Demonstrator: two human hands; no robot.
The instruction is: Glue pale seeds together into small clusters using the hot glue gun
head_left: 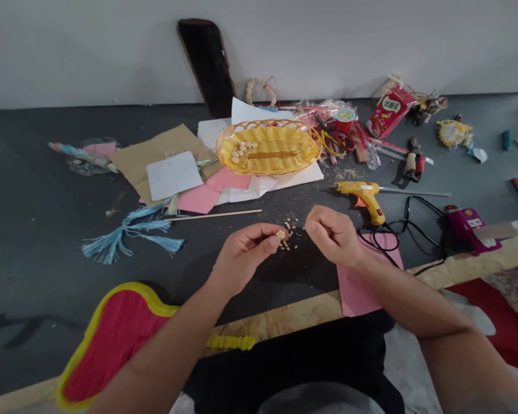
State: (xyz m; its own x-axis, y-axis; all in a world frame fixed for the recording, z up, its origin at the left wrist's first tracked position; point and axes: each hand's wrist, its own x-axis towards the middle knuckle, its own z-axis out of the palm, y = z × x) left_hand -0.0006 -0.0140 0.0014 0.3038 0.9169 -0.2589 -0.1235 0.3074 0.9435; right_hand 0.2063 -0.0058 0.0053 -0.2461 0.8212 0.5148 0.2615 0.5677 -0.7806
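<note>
My left hand point(244, 253) is closed, pinching a small pale cream cluster point(281, 235) of seed-like bits between thumb and fingertips. To its right, my right hand point(331, 233) is curled with thumb against fingers, apart from the cluster; whatever it may hold is too small to make out. Several loose cream flakes point(290, 225) lie on the dark table just beyond and below the left fingertips. Farther back, a yellow woven basket point(280, 150) holds several similar pale clusters point(244, 149) at its left end.
A yellow glue gun point(365, 195) and its black cord lie at right, near a purple device point(470, 227). Pink paper point(357, 290) sits under my right forearm. Left are a blue tassel point(116, 241), a thin stick point(218, 215) and a red-yellow cushion-like shape point(116, 339). A phone point(209, 66) leans behind.
</note>
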